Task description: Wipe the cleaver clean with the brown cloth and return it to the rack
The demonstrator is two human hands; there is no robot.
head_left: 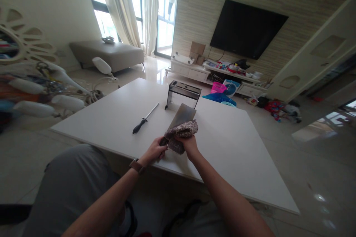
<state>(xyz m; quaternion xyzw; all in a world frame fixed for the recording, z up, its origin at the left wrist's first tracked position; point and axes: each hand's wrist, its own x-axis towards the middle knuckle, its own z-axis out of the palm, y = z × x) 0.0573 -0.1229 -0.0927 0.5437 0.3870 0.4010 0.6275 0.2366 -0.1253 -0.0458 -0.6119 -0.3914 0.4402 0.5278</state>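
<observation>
A cleaver with a broad grey blade (pixel 183 114) is held over the near part of the white table (pixel 228 144), its blade pointing away from me. My left hand (pixel 156 149) is closed round its dark handle. A brown and white mottled cloth (pixel 183 130) lies against the blade near the handle, gripped by my right hand (pixel 189 146). The cloth hides part of the blade and some of my right fingers. To the left, a sharpening steel (pixel 141 123) with a black handle lies on the table. A dark knife rack (pixel 184 92) stands beyond the cleaver.
White lamp-like shapes (pixel 41 108) and cables crowd the table's left side. Past the far edge are a pink basket (pixel 218 87), a blue bag (pixel 217 98) and a low cabinet (pixel 191 72). My knee (pixel 80 170) is below the near edge.
</observation>
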